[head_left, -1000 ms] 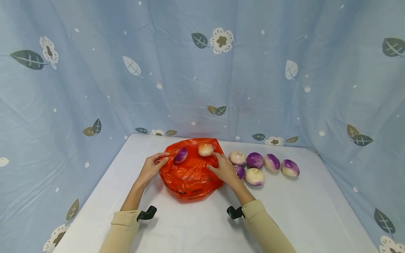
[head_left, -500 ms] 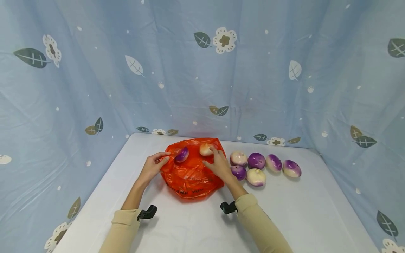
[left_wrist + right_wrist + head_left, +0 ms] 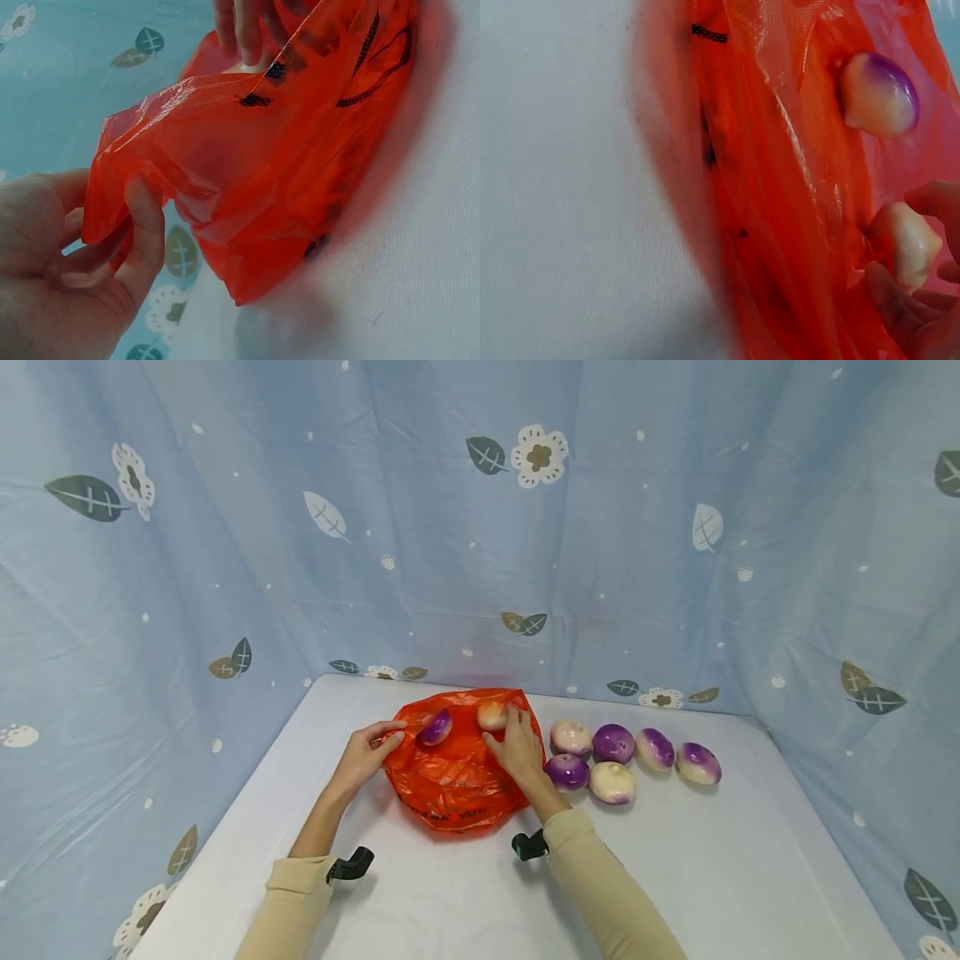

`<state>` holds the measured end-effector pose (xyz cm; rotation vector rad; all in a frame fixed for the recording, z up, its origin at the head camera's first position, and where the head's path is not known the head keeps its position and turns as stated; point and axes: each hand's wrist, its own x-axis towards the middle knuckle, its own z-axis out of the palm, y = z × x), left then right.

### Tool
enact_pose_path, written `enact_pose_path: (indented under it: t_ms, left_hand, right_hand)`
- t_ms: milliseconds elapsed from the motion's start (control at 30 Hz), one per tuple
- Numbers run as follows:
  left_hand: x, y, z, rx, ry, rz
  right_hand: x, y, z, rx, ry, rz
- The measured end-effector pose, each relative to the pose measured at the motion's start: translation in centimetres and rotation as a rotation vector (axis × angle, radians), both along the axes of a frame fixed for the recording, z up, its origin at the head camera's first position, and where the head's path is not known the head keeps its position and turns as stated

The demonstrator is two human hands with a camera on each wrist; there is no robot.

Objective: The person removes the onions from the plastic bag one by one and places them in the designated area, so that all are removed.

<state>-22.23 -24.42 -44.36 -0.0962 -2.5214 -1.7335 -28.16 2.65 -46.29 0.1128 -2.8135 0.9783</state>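
Note:
A red plastic bag (image 3: 457,777) with black lettering lies on the white table, its mouth spread. My left hand (image 3: 90,262) pinches the bag's left edge between thumb and fingers. Inside the mouth sit two turnips: a purple one (image 3: 437,727) on the left and a mostly white one (image 3: 904,244) on the right. My right hand (image 3: 520,747) reaches over the bag's right side, with spread, slightly bent fingers beside the white turnip. In the right wrist view, thumb and forefinger stand on either side of this turnip; whether they touch it is unclear.
Several more purple-and-white turnips, among them a pale one (image 3: 612,783) and a purple one (image 3: 613,743), lie on the white table (image 3: 720,868) right of the bag. A blue patterned curtain (image 3: 450,527) encloses the table's back and sides.
My right hand has shifted left and its fingers have moved farther along the white turnip's right side. Both turnips stay put in the bag. The left hand keeps its hold.

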Motion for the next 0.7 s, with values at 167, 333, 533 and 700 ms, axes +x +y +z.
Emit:
enact_pose_path:
  t_ms: [167, 333, 533, 700]
  left_hand:
    - [0.7, 0.3, 1.2, 0.005, -0.006, -0.002]
    - [1.5, 0.7, 2.5, -0.008, -0.011, -0.013]
    - [1.5, 0.4, 2.5, -0.002, -0.014, -0.008]
    - [1.5, 0.3, 2.4, -0.003, -0.008, -0.008]
  right_hand:
    - [-0.3, -0.3, -0.5, -0.046, -0.018, -0.006]
    - [-0.6, 0.1, -0.3, -0.029, -0.031, 0.018]
    - [-1.3, 0.3, -0.2, -0.022, -0.035, 0.075]
    - [-1.6, 0.3, -0.5, -0.037, -0.025, 0.130]
